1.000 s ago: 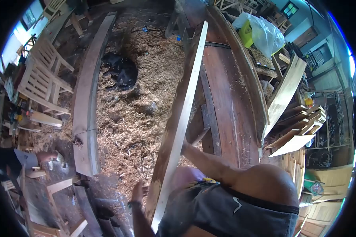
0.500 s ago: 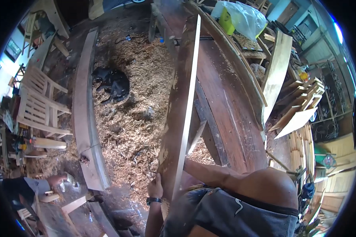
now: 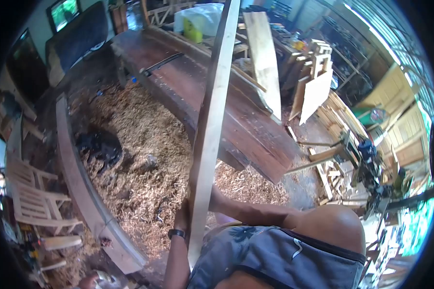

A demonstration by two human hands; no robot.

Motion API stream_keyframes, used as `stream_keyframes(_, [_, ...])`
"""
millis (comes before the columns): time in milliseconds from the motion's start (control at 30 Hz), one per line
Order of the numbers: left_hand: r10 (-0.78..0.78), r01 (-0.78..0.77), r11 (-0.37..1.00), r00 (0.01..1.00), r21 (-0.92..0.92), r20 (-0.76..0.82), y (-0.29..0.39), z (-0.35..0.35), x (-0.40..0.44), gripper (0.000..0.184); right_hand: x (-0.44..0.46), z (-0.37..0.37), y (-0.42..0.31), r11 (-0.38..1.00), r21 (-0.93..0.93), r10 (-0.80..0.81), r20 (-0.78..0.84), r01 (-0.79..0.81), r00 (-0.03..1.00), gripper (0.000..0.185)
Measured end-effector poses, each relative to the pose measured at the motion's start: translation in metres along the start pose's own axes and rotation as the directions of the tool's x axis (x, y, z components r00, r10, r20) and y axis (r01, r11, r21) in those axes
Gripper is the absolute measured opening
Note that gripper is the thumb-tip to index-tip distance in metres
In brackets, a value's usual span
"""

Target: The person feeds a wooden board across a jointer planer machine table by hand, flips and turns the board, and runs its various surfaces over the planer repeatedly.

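Note:
A long wooden plank (image 3: 210, 130) stands tilted up in front of me, its pale narrow edge toward the camera and its far end out of view at the top. My left hand (image 3: 182, 216), with a dark band on the wrist, grips the plank's left side near its lower end. From the other side my right hand (image 3: 217, 198) holds it slightly higher, mostly hidden behind the wood. Both hands are closed, though their fingertips do not show. Behind the plank lies a broad reddish-brown slab (image 3: 255, 130) on supports.
Wood shavings (image 3: 144, 192) cover the floor, where a black dog (image 3: 101, 147) lies. Along the left runs a long board (image 3: 79, 188), beside slatted wooden chairs (image 3: 33, 202). Stacked boards (image 3: 316, 96) stand at right, near a dark machine (image 3: 371, 164). A clear plastic sheet (image 3: 197, 19) lies beyond the slab.
My view has swung right, so the slab and machine show more fully. The plank has turned with me, showing more of its pale edge and less of its brown face. Both hands keep their grip.

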State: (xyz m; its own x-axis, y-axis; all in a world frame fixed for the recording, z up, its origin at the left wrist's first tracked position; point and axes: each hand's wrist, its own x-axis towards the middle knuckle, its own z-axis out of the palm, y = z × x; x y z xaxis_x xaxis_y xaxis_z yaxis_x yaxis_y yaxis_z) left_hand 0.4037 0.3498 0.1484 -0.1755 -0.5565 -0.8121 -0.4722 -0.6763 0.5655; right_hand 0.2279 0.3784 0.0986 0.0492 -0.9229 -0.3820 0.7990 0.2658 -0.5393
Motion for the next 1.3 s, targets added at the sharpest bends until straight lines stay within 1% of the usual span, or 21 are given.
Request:
stream_keyframes(33, [-0.042, 0.044, 0.999, 0.997, -0.027, 0.065, 0.010, 0.001, -0.006, 0.071, -0.017, 0.005, 0.000, 0.952, -0.282, -0.132, -0.031, 0.118, 0.991, 0.042])
stream_keyframes(67, [-0.028, 0.031, 0.999, 0.992, -0.022, 0.124, 0.009, 0.001, -0.006, 0.071, -0.036, 0.004, -0.006, 0.993, -0.114, 0.017, -0.124, -0.031, 0.992, 0.044])
stream_keyframes(100, [-0.019, 0.022, 1.000, 0.983, -0.015, 0.183, 0.003, 0.000, -0.005, 0.071, -0.052, -0.002, -0.014, 0.984, 0.075, 0.174, -0.178, -0.163, 0.968, 0.046])
stream_keyframes(167, [0.009, -0.017, 1.000, 0.957, 0.024, 0.291, -0.018, -0.003, 0.006, 0.071, -0.073, -0.048, -0.036, 0.978, -0.188, 0.076, -0.066, -0.087, 0.995, 0.054])
stream_keyframes(233, [0.004, -0.045, 0.994, 0.928, 0.100, 0.373, -0.035, -0.008, 0.016, 0.071, -0.071, -0.081, -0.090, 0.971, -0.202, -0.148, -0.070, 0.132, 0.986, 0.075])
stream_keyframes(267, [-0.004, -0.057, 0.988, 0.919, 0.142, 0.394, -0.043, -0.011, 0.017, 0.071, -0.086, -0.066, -0.132, 0.937, -0.102, -0.339, -0.026, 0.335, 0.940, 0.081])
stream_keyframes(300, [-0.020, -0.070, 0.977, 0.908, 0.199, 0.420, -0.047, -0.012, 0.021, 0.071, -0.096, -0.075, -0.159, 0.911, -0.079, -0.409, -0.049, 0.405, 0.911, 0.086])
stream_keyframes(333, [-0.034, -0.083, 0.964, 0.902, 0.251, 0.431, -0.051, -0.013, 0.025, 0.071, -0.105, -0.085, -0.187, 0.874, -0.095, -0.480, -0.007, 0.477, 0.877, 0.087])
stream_keyframes(433, [-0.062, -0.124, 0.919, 0.891, 0.373, 0.449, -0.058, -0.011, 0.033, 0.071, -0.124, -0.096, -0.250, 0.786, 0.005, -0.612, -0.139, 0.618, 0.779, 0.089])
stream_keyframes(500, [-0.076, -0.150, 0.883, 0.889, 0.445, 0.451, -0.054, -0.005, 0.040, 0.071, -0.113, -0.136, -0.277, 0.808, 0.202, -0.513, -0.221, 0.554, 0.829, 0.105])
stream_keyframes(533, [-0.082, -0.162, 0.864, 0.890, 0.477, 0.449, -0.052, -0.003, 0.043, 0.072, -0.115, -0.154, -0.282, 0.797, 0.306, -0.463, -0.245, 0.521, 0.852, 0.113])
stream_keyframes(567, [-0.082, -0.182, 0.840, 0.889, 0.512, 0.450, -0.046, -0.003, 0.047, 0.072, -0.126, -0.158, -0.280, 0.790, 0.239, -0.489, -0.312, 0.565, 0.815, 0.115])
stream_keyframes(633, [-0.087, -0.211, 0.789, 0.892, 0.578, 0.444, -0.031, -0.001, 0.057, 0.072, -0.145, -0.145, -0.263, 0.776, 0.098, -0.532, -0.430, 0.623, 0.729, 0.119])
stream_keyframes(667, [-0.093, -0.213, 0.767, 0.896, 0.605, 0.434, -0.026, -0.001, 0.059, 0.072, -0.158, -0.130, -0.256, 0.767, 0.038, -0.518, -0.552, 0.641, 0.653, 0.114])
stream_keyframes(767, [-0.123, -0.215, 0.701, 0.903, 0.680, 0.412, -0.009, 0.000, 0.067, 0.072, -0.157, -0.192, -0.217, 0.738, 0.313, -0.452, -0.429, 0.598, 0.782, 0.113])
stream_keyframes(867, [-0.152, -0.226, 0.630, 0.902, 0.743, 0.403, 0.008, 0.005, 0.079, 0.073, -0.174, -0.181, -0.200, 0.612, 0.325, -0.579, -0.437, 0.721, 0.688, 0.092])
stream_keyframes(967, [-0.180, -0.257, 0.567, 0.888, 0.783, 0.422, 0.026, 0.009, 0.093, 0.073, -0.165, -0.203, -0.172, 0.474, 0.450, -0.590, -0.476, 0.757, 0.652, 0.085])
stream_keyframes(1000, [-0.186, -0.272, 0.545, 0.883, 0.793, 0.431, 0.034, 0.011, 0.098, 0.073, -0.171, -0.194, -0.167, 0.446, 0.396, -0.639, -0.487, 0.802, 0.596, 0.077])
stream_keyframes(1067, [-0.188, -0.313, 0.504, 0.870, 0.805, 0.456, 0.052, 0.019, 0.115, 0.074, -0.176, -0.191, -0.157, 0.420, 0.382, -0.578, -0.587, 0.823, 0.567, 0.076])
stream_keyframes(1133, [-0.189, -0.371, 0.457, 0.848, 0.809, 0.496, 0.075, 0.030, 0.130, 0.074, -0.172, -0.196, -0.148, 0.390, 0.337, -0.534, -0.676, 0.857, 0.508, 0.078])
stream_keyframes(1300, [-0.163, -0.527, 0.356, 0.778, 0.771, 0.607, 0.136, 0.049, 0.161, 0.075, -0.161, -0.205, -0.123, 0.327, 0.223, -0.600, -0.702, 0.918, 0.384, 0.085])
